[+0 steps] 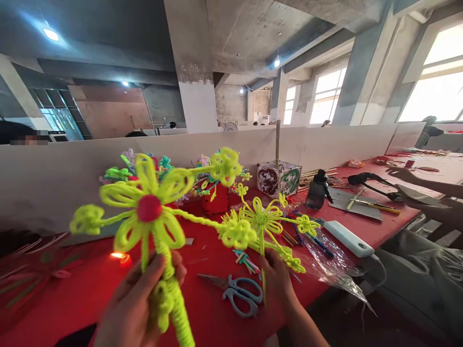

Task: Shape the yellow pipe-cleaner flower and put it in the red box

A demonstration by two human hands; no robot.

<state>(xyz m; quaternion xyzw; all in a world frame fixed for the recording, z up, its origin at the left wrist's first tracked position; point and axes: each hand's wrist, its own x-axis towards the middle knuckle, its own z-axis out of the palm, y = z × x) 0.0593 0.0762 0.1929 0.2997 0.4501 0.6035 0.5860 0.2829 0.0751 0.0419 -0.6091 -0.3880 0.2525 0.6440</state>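
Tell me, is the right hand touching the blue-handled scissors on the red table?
Apart. The head view shows the right hand raised, pinching a small yellow flower's stem, with red table visible between it and the scissors.

Craft wkshp, scissors (pixel 238 294), long red worktable (pixel 379 231)

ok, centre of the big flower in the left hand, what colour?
Red, a round pompom in the yellow-green pipe-cleaner flower. Clearest in the head view.

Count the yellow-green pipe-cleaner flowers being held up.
2. A big flower with a red center is in the left hand; a smaller flower is in the right hand. Others may hide in the bunch behind.
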